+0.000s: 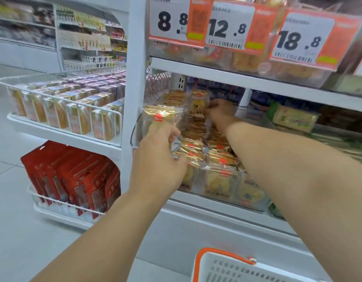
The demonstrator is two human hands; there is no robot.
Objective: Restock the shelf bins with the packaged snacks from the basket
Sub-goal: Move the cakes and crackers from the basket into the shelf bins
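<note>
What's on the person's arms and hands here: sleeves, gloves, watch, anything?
Nothing worn that shows. Left hand and right hand are bare: no gloves, rings or watch visible. Both forearms are bare up to the frame edge, so no sleeve is in view. The right hand is blurred.

Three prices are being shown on orange-edged price tags clipped to the upper shelf at the top of the frame: "8.8" is being displayed on the left tag [172,19], "12.8" on the middle tag [230,25] and "18.8" on the right tag [302,37]. Small print and barcodes on them, and the characters on the snack packs [196,110], are being blurred beyond reading.
</note>
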